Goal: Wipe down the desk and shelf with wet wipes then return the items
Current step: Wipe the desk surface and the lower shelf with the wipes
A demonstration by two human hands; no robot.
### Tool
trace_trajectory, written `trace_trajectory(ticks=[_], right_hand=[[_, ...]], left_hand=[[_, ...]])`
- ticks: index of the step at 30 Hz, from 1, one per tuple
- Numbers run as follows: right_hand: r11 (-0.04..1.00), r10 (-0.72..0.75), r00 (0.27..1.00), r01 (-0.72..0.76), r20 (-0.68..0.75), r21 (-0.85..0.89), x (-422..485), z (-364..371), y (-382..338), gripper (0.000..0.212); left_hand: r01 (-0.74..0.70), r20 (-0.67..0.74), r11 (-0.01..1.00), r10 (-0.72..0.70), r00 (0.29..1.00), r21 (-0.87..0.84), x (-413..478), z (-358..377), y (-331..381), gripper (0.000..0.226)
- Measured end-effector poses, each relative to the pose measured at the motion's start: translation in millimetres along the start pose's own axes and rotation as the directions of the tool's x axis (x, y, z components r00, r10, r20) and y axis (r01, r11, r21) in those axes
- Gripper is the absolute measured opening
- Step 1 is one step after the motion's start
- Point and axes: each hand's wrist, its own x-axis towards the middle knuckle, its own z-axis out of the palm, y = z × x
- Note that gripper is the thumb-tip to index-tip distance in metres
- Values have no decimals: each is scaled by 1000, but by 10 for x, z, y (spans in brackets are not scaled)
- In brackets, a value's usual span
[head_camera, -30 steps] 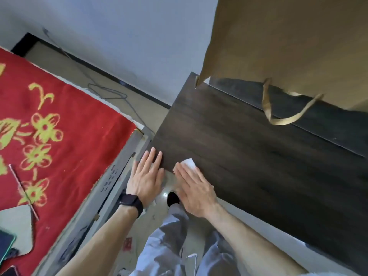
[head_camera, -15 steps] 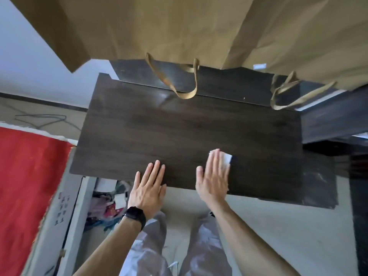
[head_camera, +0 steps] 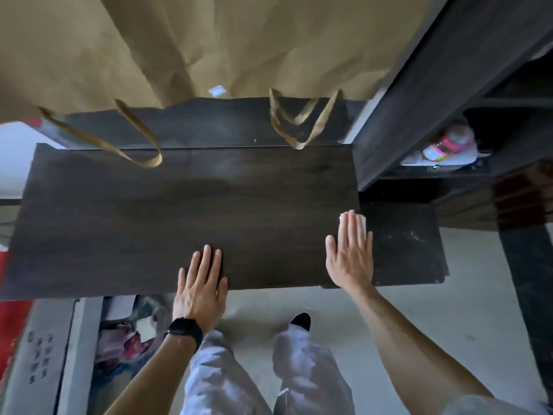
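Two flat hands on the dark desk [head_camera: 179,211], one pressing a wet wipe [head_camera: 363,223].
Left hand [head_camera: 200,289], black watch [head_camera: 184,329] at the wrist, lies palm down with straight fingers on the desk's near edge, holding nothing. Right hand [head_camera: 350,253], fingers straight and together, presses the white wet wipe onto the desk's right end, near the shelf [head_camera: 419,85]; the wipe peeks out past its fingertips. Brown paper bags [head_camera: 209,40] droop their handles over the far edge.
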Motion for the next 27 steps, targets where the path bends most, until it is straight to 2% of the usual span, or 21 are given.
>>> trace_trajectory(ticks=[2,4,7,8,11,14,18,21,25,27], right_hand=[[985,97,995,-101,35,139,40,-45,145,62],[915,234,972,-232,34,330,-51,-52,130,60],[844,318,947,-306,47,441,-411,-28,180,54],[801,348,935,-335,71,497,-504,2,219,54],[577,409,890,-422,200,699,-624,6,277,52],[460,396,864,-480,311,747,-481,-82,308,52],[392,270,849,-528,454,754,-29,-266,409,52],[310,214,872,-488,440,816,218,-315,355,52],[363,210,886,-463,414,808,44,-231,410,50],[304,181,879,-476,441,825,-213,-139,520,48]], left_hand=[[-57,15,998,57,998,-1,24,78,394,61],[-115,35,993,115,993,-14,2,159,755,59],[-195,72,981,195,978,-18,-73,253,1142,58],[-213,81,977,213,974,-12,-79,277,1224,58],[-239,92,971,237,967,6,-39,298,1382,59],[-294,71,955,291,954,39,62,301,1484,59],[-334,69,941,330,941,49,230,325,1658,60],[-339,65,939,336,940,51,337,370,1842,60],[-338,51,939,335,941,65,465,440,2100,61],[-311,34,947,310,950,77,481,479,2194,61]])
